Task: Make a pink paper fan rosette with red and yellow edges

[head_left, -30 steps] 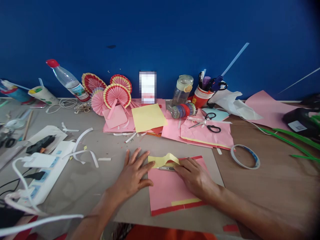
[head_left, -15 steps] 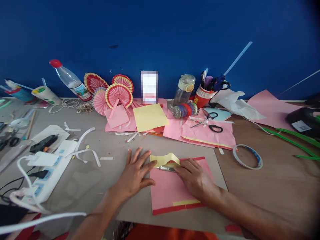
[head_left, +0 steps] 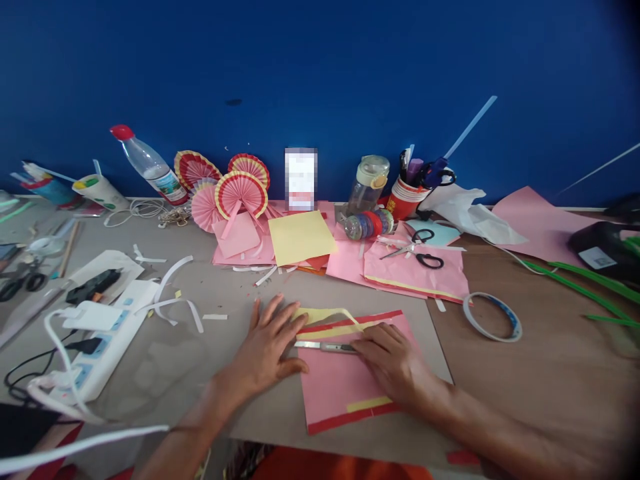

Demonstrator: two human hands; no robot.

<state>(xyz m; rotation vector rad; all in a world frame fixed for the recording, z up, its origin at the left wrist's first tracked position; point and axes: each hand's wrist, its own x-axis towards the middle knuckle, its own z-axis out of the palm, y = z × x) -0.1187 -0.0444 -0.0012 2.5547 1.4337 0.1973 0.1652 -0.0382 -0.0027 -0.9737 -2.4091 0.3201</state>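
A pink paper sheet [head_left: 340, 380] with red bands along its far and near edges lies in front of me. My left hand [head_left: 267, 343] is spread flat at its left side, fingertips on the left end of a yellow paper strip [head_left: 320, 315]. The strip bows up above the sheet's far edge, and its right end goes to my right hand [head_left: 387, 350]. That hand is closed around a utility knife [head_left: 336, 347], whose blade points left toward my left thumb. My right fingers hide the knife's rear end. A shorter yellow piece lies near the sheet's lower edge.
Behind the sheet are folded paper fans [head_left: 241, 195], a yellow sheet [head_left: 303, 238], tape rolls [head_left: 369, 225] and scissors [head_left: 417, 248]. A tape ring [head_left: 493, 318] lies at right. A power strip [head_left: 107, 343] with cables and paper scraps occupies the left.
The knife has come nearer to me, away from the yellow strip, and more of its blade shows. The strip's bow has shifted, uncovering the red band. My left hand stays nearly in place.
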